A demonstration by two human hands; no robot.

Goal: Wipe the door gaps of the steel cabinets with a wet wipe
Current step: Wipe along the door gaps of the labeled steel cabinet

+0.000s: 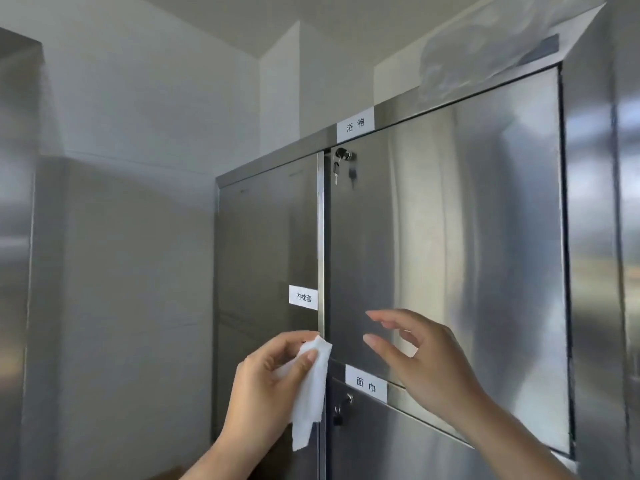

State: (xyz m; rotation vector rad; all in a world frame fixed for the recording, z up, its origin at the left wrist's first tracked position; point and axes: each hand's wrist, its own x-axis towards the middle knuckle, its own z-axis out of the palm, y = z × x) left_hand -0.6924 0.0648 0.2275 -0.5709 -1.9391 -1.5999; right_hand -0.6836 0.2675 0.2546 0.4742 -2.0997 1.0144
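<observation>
We have only one view, a wide-angle camera worn on the head. It stands close before the steel cabinets (450, 254), faces them and tilts upward, taking in their top edge, the ceiling (346, 15) above and the wall (156, 98) to the left.

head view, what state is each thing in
wipe, crumpled, pinched by left hand at the door gap
right hand, open, empty
upper door, shut, key in lock
lower door, shut
left door, shut
</observation>
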